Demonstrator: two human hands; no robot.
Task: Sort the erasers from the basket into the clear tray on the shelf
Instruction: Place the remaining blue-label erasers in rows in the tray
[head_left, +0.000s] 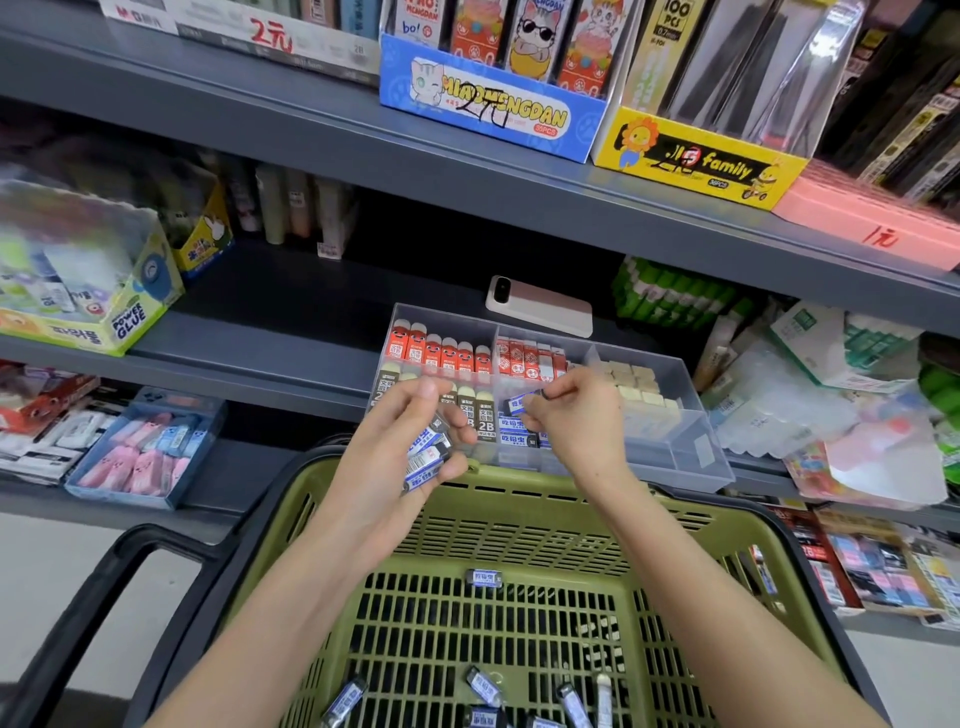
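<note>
Eraser (519, 404) held over tray (675, 470).
Pinched by right hand (576, 415); stack (428, 457) gripped in left hand (405, 431). Prob. light, stiff; sides best gripped.

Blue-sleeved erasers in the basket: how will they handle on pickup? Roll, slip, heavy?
Probably light: the left hand holds several erasers at once. Unlikely to roll: one on the basket floor is blocky and lies flat. The sleeve looks glossy, so maybe slippery, though the right hand pinches one by its fingertips.

The grey shelf (270, 317) carries the clear tray (693, 441), a white phone (540, 307) and a glue box (127, 319).
</note>
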